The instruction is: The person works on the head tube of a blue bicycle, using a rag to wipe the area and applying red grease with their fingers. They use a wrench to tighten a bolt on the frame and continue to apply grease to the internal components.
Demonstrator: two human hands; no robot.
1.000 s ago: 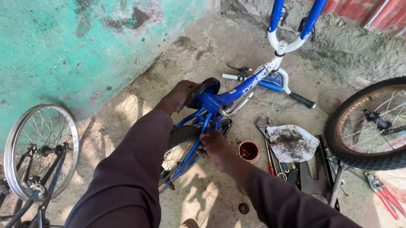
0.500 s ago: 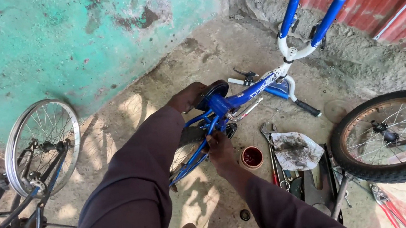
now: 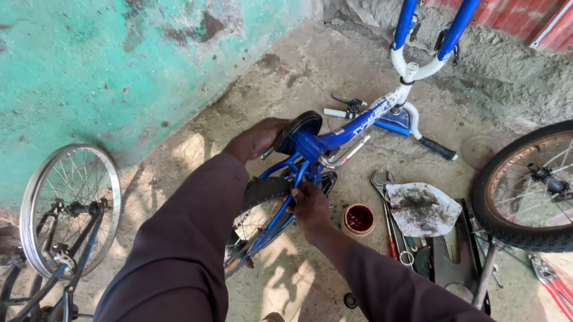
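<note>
Right hand was what I had nearest, fingers curled closed around the lower blue tube of the small bicycle frame, beside the crank. Left hand, a little farther, was wrapped over the black saddle, steadying it. The frame lay on the concrete floor near its middle, forks up toward the red corrugated wall. I judged it stiff painted steel, fairly heavy and awkward, with smooth tubes probably greasy near the crank, so the tubes and saddle looked the safest holds. Just right of my hand sat a small red round tin, then a dirty whitish rag over metal tools. Toward the floor's right edge lay a knobbly-tyred wheel; at the left edge, a bare spoked rim.
</note>
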